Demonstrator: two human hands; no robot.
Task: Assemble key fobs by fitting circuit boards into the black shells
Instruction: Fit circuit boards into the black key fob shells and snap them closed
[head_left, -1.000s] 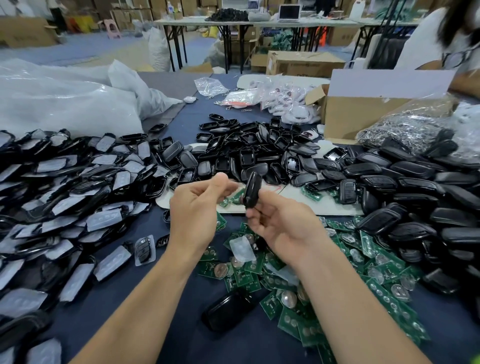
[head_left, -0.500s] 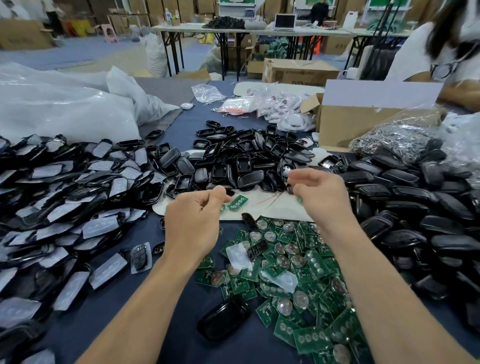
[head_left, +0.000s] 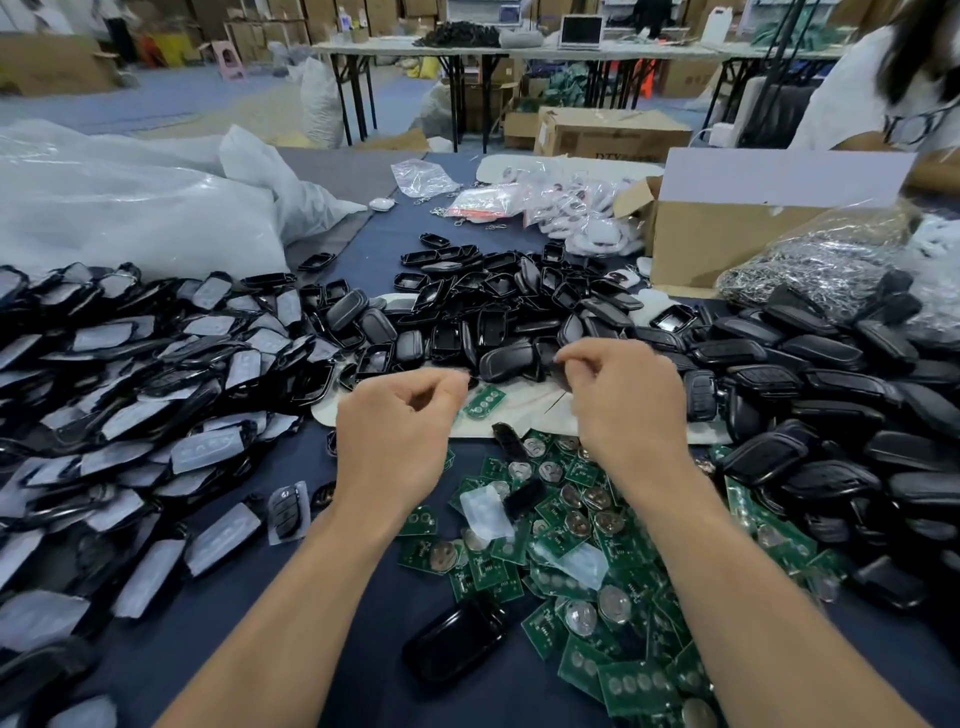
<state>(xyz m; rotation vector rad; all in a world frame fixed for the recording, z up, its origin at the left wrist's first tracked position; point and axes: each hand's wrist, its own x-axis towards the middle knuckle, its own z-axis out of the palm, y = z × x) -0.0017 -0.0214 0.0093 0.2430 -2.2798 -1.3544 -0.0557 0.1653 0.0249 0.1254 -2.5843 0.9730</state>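
My left hand (head_left: 395, 431) hovers over the table's middle with its fingers curled, thumb against forefinger, and nothing visible in it. My right hand (head_left: 623, 400) is curled at the near edge of the central pile of black shells (head_left: 498, 312), fingertips down among the shells; the fingers hide whether they grip one. Green circuit boards (head_left: 587, 540) with coin cells lie heaped below both hands. One board (head_left: 483, 402) lies apart on white paper between my hands. A single glossy black shell (head_left: 457, 639) lies near my forearms.
Shells with grey film (head_left: 130, 415) cover the left. More black shells (head_left: 831, 415) pile up at the right. A cardboard box (head_left: 737, 244), bagged parts (head_left: 561, 208) and a large plastic bag (head_left: 130, 208) stand behind. A person sits at the far right.
My right hand held a black shell up a second ago; it has since moved forward to the central pile, and the shell is no longer visible in it. The left hand lowered slightly.
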